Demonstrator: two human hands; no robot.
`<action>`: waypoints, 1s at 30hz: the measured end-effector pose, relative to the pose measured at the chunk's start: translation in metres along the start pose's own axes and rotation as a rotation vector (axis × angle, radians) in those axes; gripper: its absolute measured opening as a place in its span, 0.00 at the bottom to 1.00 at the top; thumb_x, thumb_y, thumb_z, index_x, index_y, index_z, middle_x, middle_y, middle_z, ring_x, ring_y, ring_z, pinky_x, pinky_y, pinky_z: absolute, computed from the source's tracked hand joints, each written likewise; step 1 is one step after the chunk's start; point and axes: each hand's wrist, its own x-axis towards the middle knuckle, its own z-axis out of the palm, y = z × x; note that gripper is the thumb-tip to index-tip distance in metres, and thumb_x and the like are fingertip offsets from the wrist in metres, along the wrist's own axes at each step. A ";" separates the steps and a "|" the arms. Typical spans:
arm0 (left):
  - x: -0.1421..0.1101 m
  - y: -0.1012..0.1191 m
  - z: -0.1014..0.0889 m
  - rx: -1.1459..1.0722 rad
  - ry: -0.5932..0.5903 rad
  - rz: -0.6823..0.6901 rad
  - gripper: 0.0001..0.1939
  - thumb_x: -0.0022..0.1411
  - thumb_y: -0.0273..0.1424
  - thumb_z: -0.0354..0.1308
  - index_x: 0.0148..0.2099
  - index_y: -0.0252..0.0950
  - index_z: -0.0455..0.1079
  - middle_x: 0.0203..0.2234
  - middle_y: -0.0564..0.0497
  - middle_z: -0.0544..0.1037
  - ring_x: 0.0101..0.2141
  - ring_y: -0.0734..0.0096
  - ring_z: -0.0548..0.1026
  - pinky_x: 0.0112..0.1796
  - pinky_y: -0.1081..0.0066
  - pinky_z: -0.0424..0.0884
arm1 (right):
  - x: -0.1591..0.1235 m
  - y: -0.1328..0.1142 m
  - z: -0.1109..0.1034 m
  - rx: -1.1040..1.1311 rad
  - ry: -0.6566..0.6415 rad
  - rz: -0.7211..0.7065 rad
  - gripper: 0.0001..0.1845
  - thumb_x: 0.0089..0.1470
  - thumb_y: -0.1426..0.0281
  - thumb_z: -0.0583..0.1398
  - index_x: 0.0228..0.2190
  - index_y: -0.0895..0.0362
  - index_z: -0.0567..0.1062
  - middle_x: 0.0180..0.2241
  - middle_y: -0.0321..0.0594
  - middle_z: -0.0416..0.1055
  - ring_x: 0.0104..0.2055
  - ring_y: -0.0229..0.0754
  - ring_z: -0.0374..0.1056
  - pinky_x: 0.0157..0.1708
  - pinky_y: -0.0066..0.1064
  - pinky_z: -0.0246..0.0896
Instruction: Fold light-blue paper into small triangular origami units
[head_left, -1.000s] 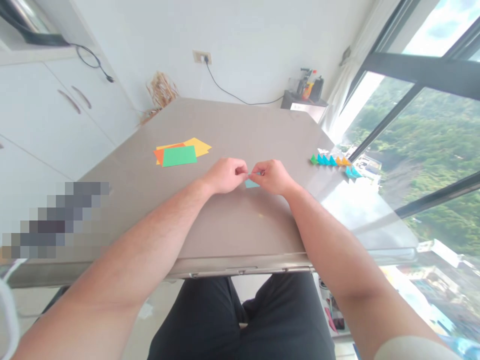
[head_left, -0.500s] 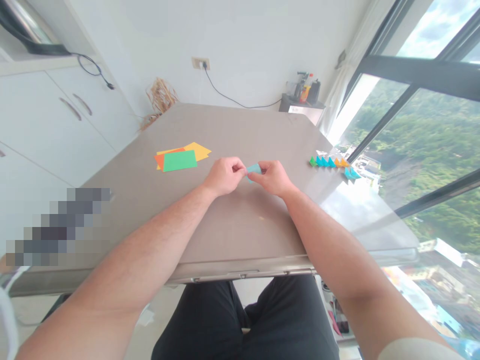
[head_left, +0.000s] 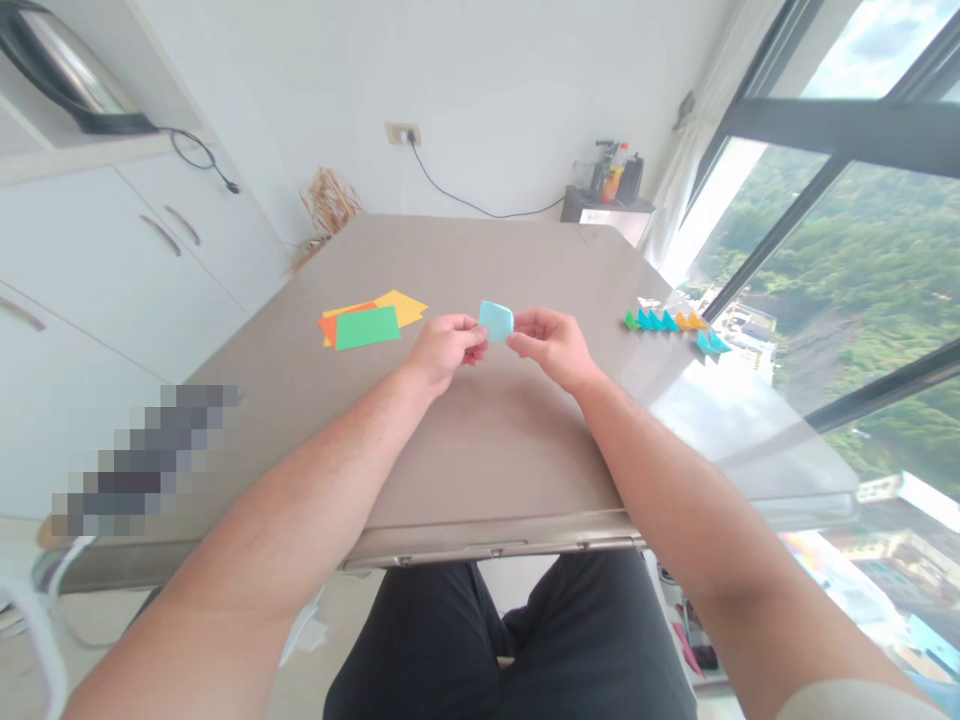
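Observation:
A small folded piece of light blue paper (head_left: 496, 321) is held upright above the table between my two hands. My left hand (head_left: 448, 350) pinches its lower left edge between thumb and fingers. On the other side, my right hand (head_left: 553, 345) has thumb and fingertips closed at the paper's right edge. To the left lie flat sheets of paper: a green sheet (head_left: 368, 328) on top, with orange paper (head_left: 328, 330) and yellow paper (head_left: 405, 307) showing beneath it.
A row of small folded paper boats (head_left: 660, 320) in green, blue and orange stands at the right, with more blue ones (head_left: 712, 343) nearer. A window borders the table (head_left: 480, 460) on the right. A blurred, pixelated object (head_left: 150, 460) lies at the left edge.
The blue paper has been raised and turned so that more of its face shows. My hands have moved slightly apart, and the view has shifted a little.

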 end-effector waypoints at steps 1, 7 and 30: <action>0.001 -0.001 -0.001 -0.085 0.022 -0.043 0.07 0.50 0.31 0.64 0.27 0.35 0.70 0.21 0.52 0.73 0.22 0.74 0.70 0.28 0.71 0.65 | 0.000 0.002 0.001 -0.005 0.013 -0.019 0.20 0.46 0.63 0.66 0.42 0.57 0.79 0.36 0.40 0.79 0.35 0.40 0.71 0.35 0.32 0.65; 0.002 -0.005 -0.001 -0.241 0.044 -0.108 0.09 0.49 0.30 0.67 0.29 0.34 0.70 0.22 0.52 0.73 0.24 0.75 0.71 0.28 0.73 0.67 | -0.001 0.007 0.012 -0.250 0.138 -0.097 0.10 0.51 0.64 0.63 0.35 0.55 0.81 0.32 0.38 0.79 0.33 0.40 0.70 0.37 0.33 0.64; -0.007 -0.011 0.020 -0.097 0.109 0.155 0.11 0.54 0.35 0.68 0.29 0.36 0.70 0.22 0.54 0.74 0.24 0.75 0.71 0.31 0.71 0.69 | -0.003 -0.004 0.027 -0.086 0.234 -0.018 0.15 0.49 0.60 0.63 0.21 0.55 0.66 0.22 0.31 0.61 0.26 0.35 0.54 0.27 0.31 0.50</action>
